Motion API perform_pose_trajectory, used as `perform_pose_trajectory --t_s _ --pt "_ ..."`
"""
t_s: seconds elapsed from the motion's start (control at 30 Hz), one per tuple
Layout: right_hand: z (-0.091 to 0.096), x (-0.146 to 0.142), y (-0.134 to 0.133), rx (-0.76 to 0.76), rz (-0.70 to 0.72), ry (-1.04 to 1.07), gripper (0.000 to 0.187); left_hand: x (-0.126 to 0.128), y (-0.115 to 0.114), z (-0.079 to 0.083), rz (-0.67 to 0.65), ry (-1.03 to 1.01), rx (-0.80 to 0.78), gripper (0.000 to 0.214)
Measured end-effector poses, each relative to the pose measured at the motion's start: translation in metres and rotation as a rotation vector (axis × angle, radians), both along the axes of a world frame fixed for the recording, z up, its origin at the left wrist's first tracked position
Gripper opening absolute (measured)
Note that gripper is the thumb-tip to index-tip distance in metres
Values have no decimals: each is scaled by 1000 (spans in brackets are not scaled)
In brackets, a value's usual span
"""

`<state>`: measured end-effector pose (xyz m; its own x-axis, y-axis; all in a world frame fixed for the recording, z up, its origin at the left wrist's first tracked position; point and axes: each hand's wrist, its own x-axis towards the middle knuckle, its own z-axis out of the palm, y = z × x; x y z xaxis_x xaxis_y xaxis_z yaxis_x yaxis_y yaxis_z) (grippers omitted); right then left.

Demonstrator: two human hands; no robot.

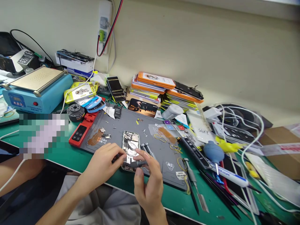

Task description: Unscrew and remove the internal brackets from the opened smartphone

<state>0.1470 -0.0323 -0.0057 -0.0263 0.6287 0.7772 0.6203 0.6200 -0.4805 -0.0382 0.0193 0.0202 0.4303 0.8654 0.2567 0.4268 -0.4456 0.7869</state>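
Observation:
An opened phone (130, 146) lies with its insides showing on a grey work mat (159, 150) in front of me. My left hand (104, 162) rests at the phone's lower left edge, fingers curled against it and pinching a small dark tool. My right hand (147, 181) grips a grey screwdriver (138, 163), its tip pointing left over the phone's lower end. Two more screwdrivers (146, 147) lie just right of the phone.
A red tool case (82, 131) and a blue heating plate (35, 90) stand to the left. Stacked phone boxes (154, 84) sit behind the mat. A blue dust blower (213, 152), tweezers, pens and white cables crowd the right side. Small screws and parts dot the mat.

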Motion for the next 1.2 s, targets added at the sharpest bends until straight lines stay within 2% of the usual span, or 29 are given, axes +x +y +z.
perform_pose_trajectory --t_s 0.17,0.3,0.37,0.63,0.73,0.87,0.93,1.0,1.1,1.2 --pt "-1 -5 1 -65 -74 105 70 -2 1 -1 -44 24 24 9" --pt "5 -7 0 -246 -93 416 57 -2 1 -4 -64 36 73 9" --pt "8 -7 -2 -284 -77 533 53 -2 1 -6 -78 40 97 8" --pt "4 -7 -4 -288 -43 611 55 -1 3 -8 -90 70 131 9" --pt "6 -7 -3 -242 -107 663 55 -1 2 -4 -67 45 95 10" --pt "19 -3 -4 -172 -216 735 44 -2 0 -1 22 -89 -18 14" --pt "28 3 -6 -280 -170 775 40 -3 0 -1 49 -125 -41 17" --pt "35 10 -6 -476 -105 699 40 -4 0 -2 71 -143 -37 18" --pt "40 18 -3 -746 -95 360 42 -4 2 -5 104 -154 -27 19" --pt "42 17 3 -947 -70 85 37 -3 4 -6 127 -122 -4 20"
